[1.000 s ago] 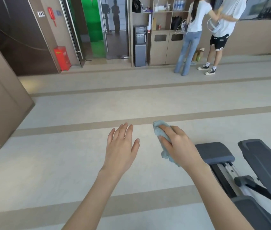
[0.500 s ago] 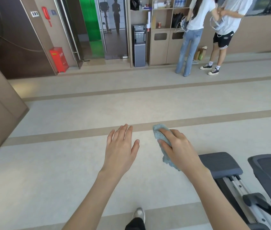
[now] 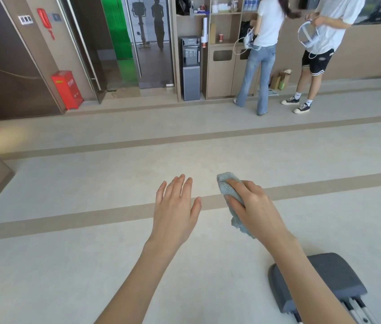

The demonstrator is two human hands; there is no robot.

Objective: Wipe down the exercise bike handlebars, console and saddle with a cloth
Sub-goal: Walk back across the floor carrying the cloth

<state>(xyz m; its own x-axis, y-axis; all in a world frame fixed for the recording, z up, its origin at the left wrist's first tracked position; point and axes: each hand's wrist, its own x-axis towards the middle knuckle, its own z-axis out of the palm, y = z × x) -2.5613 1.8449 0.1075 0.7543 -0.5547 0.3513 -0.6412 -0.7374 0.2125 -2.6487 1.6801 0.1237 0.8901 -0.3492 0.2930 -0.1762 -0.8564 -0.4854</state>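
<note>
Light blue cloth (image 3: 228, 191) is in my right hand (image 3: 253, 208): my fingers and thumb are curled around it, and its lower end hangs out below my palm. My left hand (image 3: 174, 208) holds nothing; its fingers are straight and a little spread, palm down, near the right one and not touching it. Both hands are in the air above the pale floor (image 3: 79, 183). A grey pad (image 3: 341, 274) on metal rails lies low at my right, partly under my right forearm. Far away, a person in jeans (image 3: 263, 64) and a person in black shorts (image 3: 318, 59) stand at the shelves (image 3: 222, 22).
</note>
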